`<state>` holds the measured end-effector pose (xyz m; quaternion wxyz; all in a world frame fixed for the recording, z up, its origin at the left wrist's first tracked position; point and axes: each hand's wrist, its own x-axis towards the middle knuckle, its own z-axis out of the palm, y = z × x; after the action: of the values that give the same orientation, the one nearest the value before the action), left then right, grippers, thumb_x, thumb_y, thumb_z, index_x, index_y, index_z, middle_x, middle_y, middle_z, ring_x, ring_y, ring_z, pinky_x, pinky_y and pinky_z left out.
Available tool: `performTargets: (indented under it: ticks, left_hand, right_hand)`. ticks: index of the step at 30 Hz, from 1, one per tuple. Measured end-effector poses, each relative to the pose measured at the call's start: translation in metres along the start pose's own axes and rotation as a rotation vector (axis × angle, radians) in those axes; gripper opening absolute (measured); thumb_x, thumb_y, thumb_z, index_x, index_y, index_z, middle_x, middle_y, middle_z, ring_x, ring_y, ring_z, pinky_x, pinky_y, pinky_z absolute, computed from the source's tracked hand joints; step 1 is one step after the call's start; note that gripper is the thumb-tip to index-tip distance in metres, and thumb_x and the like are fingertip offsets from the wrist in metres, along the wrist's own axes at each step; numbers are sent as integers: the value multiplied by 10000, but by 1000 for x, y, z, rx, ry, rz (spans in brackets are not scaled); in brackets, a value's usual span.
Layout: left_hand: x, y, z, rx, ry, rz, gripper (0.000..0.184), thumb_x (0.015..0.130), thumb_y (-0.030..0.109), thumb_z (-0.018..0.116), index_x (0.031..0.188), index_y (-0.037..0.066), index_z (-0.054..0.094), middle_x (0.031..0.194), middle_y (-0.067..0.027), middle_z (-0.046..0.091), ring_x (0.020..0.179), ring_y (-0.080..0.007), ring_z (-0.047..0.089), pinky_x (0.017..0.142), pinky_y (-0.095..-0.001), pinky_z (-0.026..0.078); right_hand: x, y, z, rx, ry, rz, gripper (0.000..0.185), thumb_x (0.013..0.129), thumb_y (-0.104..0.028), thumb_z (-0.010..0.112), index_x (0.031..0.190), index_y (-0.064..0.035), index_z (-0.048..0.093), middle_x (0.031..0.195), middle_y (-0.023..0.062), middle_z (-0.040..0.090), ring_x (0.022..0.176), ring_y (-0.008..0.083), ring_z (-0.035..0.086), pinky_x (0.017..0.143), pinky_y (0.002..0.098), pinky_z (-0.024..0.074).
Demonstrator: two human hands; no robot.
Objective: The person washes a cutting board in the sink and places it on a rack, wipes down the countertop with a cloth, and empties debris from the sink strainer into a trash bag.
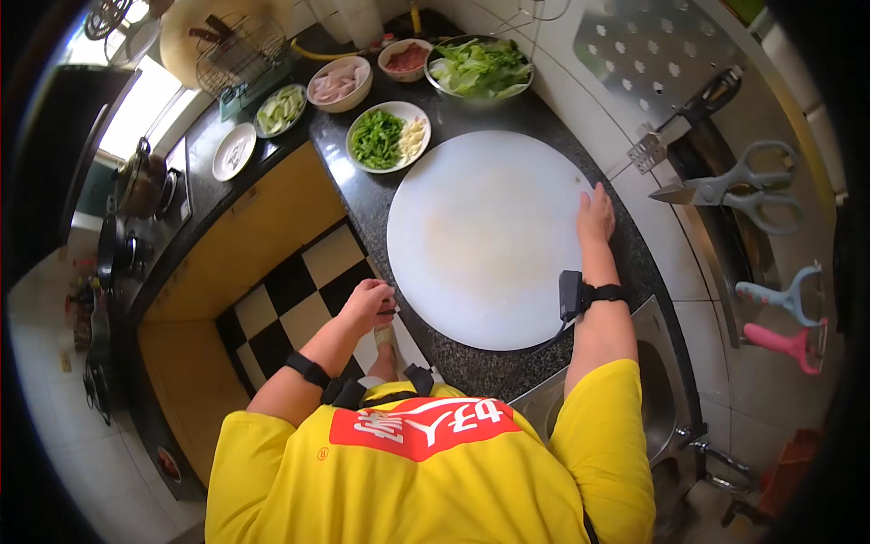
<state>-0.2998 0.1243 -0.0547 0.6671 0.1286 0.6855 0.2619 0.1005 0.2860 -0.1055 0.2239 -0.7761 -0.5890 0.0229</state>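
Observation:
A large round white cutting board [485, 236] lies on the dark stone counter, faintly stained in its middle. My right hand [595, 216] is at the board's right edge, its fingers closed against the rim. Off the board's lower left edge, over the floor, is my left hand [365, 306] with its fingers curled together. A small dark thing shows at those fingertips, too little of it to name. Just beyond the board stands a plate [352, 152] with chopped green peppers [377, 138] and chopped garlic [412, 138].
Along the back stand a bowl of leafy greens [480, 69], a bowl of red meat [406, 59], a bowl of pale meat [338, 83], a plate of sliced vegetable [281, 111] and a small white dish [235, 152]. Scissors [739, 186] and peelers [784, 346] hang right. A sink [648, 381] is near my right arm.

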Motion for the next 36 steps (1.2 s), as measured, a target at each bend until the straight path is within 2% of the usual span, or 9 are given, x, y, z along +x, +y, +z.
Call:
performTargets:
  ticks: [7,12,14,18,21,24,27,31,36]
  left_hand:
    - [9,-1,3,27,45,-32,257,747,148,537,974,46,474,961,-79,469,868,-224,495,818,-489,372]
    - [12,-5,-4,-82,-11,-161,261,713,257,558,880,77,470,877,-94,509,822,-217,496,771,-382,361]
    - [11,-8,-1,-45,-91,-245,383,708,371,551,922,60,483,933,-117,537,864,-244,513,802,-400,362]
    - [-22,-7,9,80,-381,-327,566,750,439,542,1113,12,469,1064,-170,534,1033,-299,504,914,-483,324]
    - [-35,-19,15,105,-604,-394,580,761,458,540,1112,0,476,1069,-179,535,1053,-301,500,936,-484,312]
    - [-55,-35,38,169,-817,-357,531,775,449,528,1111,39,498,1107,-157,535,1073,-268,495,976,-473,250]
    - [-79,-59,64,181,-928,-342,496,791,421,514,1127,56,496,1132,-130,532,1100,-245,474,986,-469,229]
    - [-96,-98,97,228,-1116,-274,443,806,368,507,1140,77,485,1163,-59,523,1160,-202,413,983,-462,225]
    - [-100,-116,105,339,-1403,-363,477,714,152,569,1181,107,480,1237,-56,467,1175,-219,385,916,-451,322]
  right_hand:
    - [-46,12,-3,91,129,-46,412,851,-272,507,1175,-24,445,1089,172,544,1011,315,512,852,387,404]
    - [-80,5,-42,242,158,-2,366,859,-264,509,1123,-10,494,1040,167,575,966,294,549,809,378,431]
    - [-113,-1,-81,653,203,84,275,873,-255,504,968,-4,566,867,106,616,767,191,594,652,313,467]
    - [-234,-19,-179,968,-355,405,342,885,-268,498,664,-12,551,537,3,503,437,43,428,392,203,341]
    - [-313,-41,-203,976,-770,681,377,880,-308,503,665,-3,555,545,15,515,452,68,465,413,209,384]
    - [-366,-58,-181,1061,-822,640,414,870,-372,505,1086,-20,523,825,57,596,736,109,566,608,239,465]
    - [-371,-79,-160,1449,-660,779,614,865,-424,478,1277,-20,268,1177,159,490,1078,229,490,885,381,410]
    - [-352,-84,-139,1817,85,764,433,848,-258,555,1171,-14,400,1134,119,510,1057,235,490,903,388,407]
    - [-370,-37,-167,1893,191,922,384,812,-137,573,1152,-21,437,1109,110,523,1012,231,517,871,388,434]
